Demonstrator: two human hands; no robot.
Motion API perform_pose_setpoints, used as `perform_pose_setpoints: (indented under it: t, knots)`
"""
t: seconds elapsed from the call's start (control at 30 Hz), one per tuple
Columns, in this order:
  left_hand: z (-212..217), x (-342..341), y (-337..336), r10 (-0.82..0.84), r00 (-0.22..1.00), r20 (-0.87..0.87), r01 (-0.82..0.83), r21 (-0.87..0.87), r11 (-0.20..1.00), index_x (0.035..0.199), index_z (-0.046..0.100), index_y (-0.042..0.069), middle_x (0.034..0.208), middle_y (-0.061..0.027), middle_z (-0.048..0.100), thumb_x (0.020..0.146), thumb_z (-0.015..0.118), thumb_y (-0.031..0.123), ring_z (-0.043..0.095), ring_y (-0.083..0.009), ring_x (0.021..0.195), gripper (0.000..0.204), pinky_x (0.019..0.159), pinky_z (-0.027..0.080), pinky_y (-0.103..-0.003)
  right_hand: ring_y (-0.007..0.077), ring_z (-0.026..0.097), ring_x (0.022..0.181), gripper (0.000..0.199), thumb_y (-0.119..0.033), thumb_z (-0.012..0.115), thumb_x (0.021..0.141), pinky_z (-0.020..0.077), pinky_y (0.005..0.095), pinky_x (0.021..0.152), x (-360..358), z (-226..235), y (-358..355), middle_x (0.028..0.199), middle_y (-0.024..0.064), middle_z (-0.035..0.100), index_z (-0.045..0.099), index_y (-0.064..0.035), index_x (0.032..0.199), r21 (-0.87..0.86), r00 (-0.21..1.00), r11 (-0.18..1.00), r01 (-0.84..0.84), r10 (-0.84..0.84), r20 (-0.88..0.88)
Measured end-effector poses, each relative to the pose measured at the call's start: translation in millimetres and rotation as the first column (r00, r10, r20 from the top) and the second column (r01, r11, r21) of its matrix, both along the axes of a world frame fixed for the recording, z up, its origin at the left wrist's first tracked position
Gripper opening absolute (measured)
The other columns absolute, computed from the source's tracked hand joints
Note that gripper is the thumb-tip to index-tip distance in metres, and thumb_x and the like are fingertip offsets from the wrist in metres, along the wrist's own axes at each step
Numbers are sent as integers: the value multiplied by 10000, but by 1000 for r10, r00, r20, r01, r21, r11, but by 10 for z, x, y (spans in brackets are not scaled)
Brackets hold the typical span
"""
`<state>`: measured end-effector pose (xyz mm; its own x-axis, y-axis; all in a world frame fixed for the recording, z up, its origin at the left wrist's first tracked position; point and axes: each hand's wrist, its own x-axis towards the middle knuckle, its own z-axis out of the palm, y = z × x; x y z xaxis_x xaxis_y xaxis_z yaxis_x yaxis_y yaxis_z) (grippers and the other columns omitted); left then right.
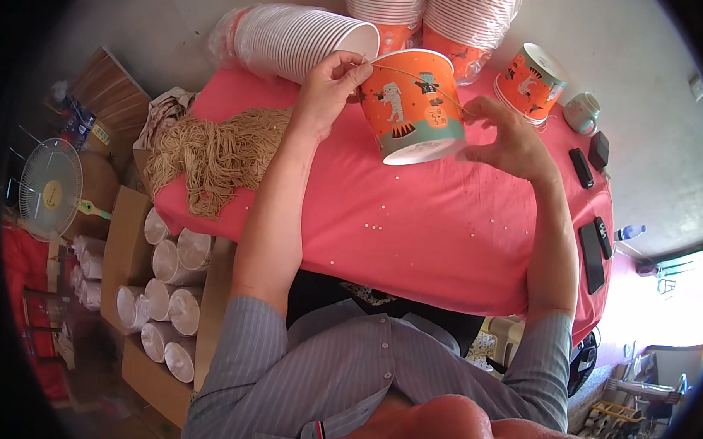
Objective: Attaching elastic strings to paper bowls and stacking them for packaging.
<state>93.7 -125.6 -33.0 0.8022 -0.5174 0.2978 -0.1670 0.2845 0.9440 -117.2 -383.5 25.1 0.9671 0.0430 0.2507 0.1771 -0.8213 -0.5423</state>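
My left hand [339, 84] pinches the rim of an orange paper bucket [411, 105] at its upper left. The bucket has a white rim, a green band and cartoon figures, and it tilts over the table with its white underside showing. A thin tan cord [418, 75] runs across its front from my left fingertips toward my right hand [509, 140]. That hand is at the bucket's right side, thumb and fingers apart, the thumb close to the base. Whether its fingertips touch the cord is hard to see.
A pink-covered table [412, 245] carries a heap of tan cords [214, 157], stacked white-rimmed buckets [296, 43], another orange bucket [530, 82], a cup [582, 113] and dark handheld devices [592, 255]. Lower left stands a cardboard box [126, 250] of wrapped white cups [164, 261], near a fan [52, 187].
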Motion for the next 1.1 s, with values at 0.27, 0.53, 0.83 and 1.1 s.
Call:
perform_pose_setpoints:
  t: [0.27,0.53,0.83,1.1]
  knots:
    - [0,-23,13,-1,970,245,-40,160,986,1143,715,29,946,13,746,1081,717,212,644,-52,759,193,601,522,-231,176,690,1026,437,-279,974,809,548,371,985,29,-82,-169,1014,19,721,699,-48,1059,58,992,997,-44,37,121]
    - [-63,-12,-78,-130,953,272,56,263,963,1214,758,38,941,7,761,1095,687,211,650,-50,805,222,638,526,-240,95,622,891,370,-304,924,896,512,294,814,71,-239,-356,929,-3,680,664,-67,1011,679,988,724,-124,150,20]
    - [-307,114,-80,92,802,591,-334,315,888,1242,757,44,1035,-161,804,1086,685,306,790,-279,904,313,799,608,-381,166,727,853,365,-362,786,989,599,337,800,15,9,-59,960,57,716,696,-25,1098,752,994,649,112,-78,-81]
    - [-216,37,-102,46,727,685,-359,322,876,1185,756,47,964,-149,798,1078,707,296,780,-257,826,276,748,607,-388,178,674,666,346,-263,735,1034,647,343,662,-415,644,-1412,838,49,653,720,14,1241,872,807,484,70,-542,236]
